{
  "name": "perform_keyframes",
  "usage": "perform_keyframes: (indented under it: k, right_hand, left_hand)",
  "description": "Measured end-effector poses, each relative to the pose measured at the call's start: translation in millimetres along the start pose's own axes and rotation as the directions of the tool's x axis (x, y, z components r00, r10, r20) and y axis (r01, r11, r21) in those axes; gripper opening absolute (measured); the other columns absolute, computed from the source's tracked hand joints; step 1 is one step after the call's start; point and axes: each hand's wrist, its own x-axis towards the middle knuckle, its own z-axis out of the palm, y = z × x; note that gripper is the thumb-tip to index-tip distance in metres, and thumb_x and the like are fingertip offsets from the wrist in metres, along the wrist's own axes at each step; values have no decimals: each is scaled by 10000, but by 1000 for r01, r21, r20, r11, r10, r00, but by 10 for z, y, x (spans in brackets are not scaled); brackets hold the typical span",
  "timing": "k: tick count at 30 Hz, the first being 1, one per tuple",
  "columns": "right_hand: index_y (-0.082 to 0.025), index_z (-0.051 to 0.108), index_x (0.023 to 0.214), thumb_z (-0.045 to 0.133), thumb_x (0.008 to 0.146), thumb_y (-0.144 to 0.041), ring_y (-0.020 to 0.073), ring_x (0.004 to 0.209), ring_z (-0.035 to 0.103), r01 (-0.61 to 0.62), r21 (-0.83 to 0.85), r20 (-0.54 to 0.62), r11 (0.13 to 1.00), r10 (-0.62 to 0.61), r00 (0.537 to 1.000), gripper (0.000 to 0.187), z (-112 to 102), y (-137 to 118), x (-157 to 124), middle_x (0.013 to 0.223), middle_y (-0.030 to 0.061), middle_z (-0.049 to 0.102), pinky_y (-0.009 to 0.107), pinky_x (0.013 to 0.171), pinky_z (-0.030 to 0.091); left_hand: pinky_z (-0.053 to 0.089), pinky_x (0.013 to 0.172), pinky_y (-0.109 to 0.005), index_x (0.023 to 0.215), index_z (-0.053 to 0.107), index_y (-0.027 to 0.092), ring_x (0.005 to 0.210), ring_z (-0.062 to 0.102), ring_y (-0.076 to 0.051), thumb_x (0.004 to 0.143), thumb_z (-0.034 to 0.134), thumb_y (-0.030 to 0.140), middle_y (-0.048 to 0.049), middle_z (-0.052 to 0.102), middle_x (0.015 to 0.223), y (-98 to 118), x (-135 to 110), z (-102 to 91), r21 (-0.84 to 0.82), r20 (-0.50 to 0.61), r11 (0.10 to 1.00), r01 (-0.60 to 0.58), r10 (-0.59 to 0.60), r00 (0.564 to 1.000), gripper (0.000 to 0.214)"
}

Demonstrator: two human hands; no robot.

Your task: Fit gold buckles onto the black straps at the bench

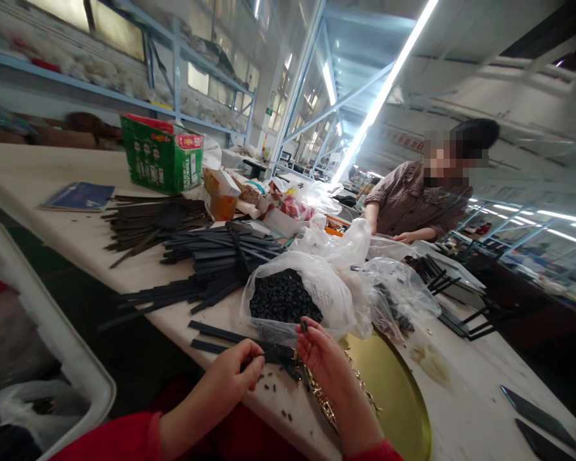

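My left hand point(233, 371) is closed, with the tip of a thin dark strip showing at its fingers near the table's front edge. To its right, my right hand point(329, 362) is raised palm up, pinching a small black piece point(304, 326) at its fingertips. Just beyond is a white plastic bag point(333, 301), open at the top and full of small black pieces point(283, 296). Under my right hand lies a round gold tray point(403, 390) with small gold metal parts point(324, 404) on it. Flat black strips point(214, 331) lie beyond my left hand.
Piles of black strips point(221, 253) and brownish strips point(144, 221) spread across the table. A green box point(163, 160) and a blue booklet point(79, 196) stand farther left. A white bin point(52, 314) is at left. A co-worker point(413, 198) is across the table; dark panels point(540, 413) lie right.
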Motion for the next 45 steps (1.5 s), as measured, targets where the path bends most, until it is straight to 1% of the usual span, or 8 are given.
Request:
perform_keyframes:
  k: [3,5,9,14,20,26,31,45]
  right_hand:
    - [-155,639,972,728,676,-306,96,631,636,-264,409,164,874,214,963,345,228,67,-305,852,54,696,227,626,525]
    - [-141,659,935,769,636,-247,74,588,622,-351,489,204,799,286,936,335,346,115,-442,798,37,692,182,584,513]
    - [-154,667,955,760,639,-294,80,566,602,-283,451,147,846,242,959,357,482,198,-602,701,4,661,183,546,492]
    - [-166,641,1016,632,749,-352,105,575,569,-33,152,58,988,24,998,325,478,282,-720,617,-16,632,237,607,474]
    - [-206,642,944,568,799,-352,112,578,574,111,-82,94,990,-103,990,219,358,384,-797,746,-2,658,252,598,478]
    - [-197,655,839,607,763,-423,113,533,558,-50,-3,212,999,50,976,243,298,533,-841,638,-13,638,237,546,455]
    - [-204,672,937,635,731,-474,140,686,602,-135,94,119,986,123,985,342,315,536,-923,849,32,684,273,684,480]
    - [-194,688,832,771,612,-382,87,532,520,-243,306,33,920,245,969,302,257,620,-1030,610,-29,625,193,534,426]
  left_hand:
    - [320,451,-204,811,489,174,436,396,-95,814,403,395,66,472,523,13,-9,-34,-19,-19,1000,10,-11,1000,238]
    - [311,434,-197,823,490,172,420,386,-87,815,411,395,71,472,529,-13,-37,-44,-26,-9,999,29,-29,1000,237]
    - [308,430,-189,778,487,177,422,383,-86,825,418,395,76,453,520,-69,-92,-24,-8,-2,999,34,-34,999,233]
    - [318,467,-193,729,524,171,496,422,-104,813,425,367,46,501,558,-55,-131,9,87,18,996,35,-37,999,235]
    - [301,502,-188,697,557,150,544,403,-100,787,436,298,50,476,582,-77,-187,-19,125,168,992,0,-21,986,211]
    - [324,544,-189,707,579,161,606,461,-120,751,453,243,40,527,624,-79,-238,-9,199,262,980,4,-57,963,157]
    - [352,562,-201,733,585,159,620,488,-135,777,432,286,16,576,664,-65,-249,62,187,208,982,36,-75,975,203]
    - [335,536,-194,721,561,152,568,442,-109,786,441,294,41,507,613,-178,-334,199,66,216,995,69,-82,973,197]
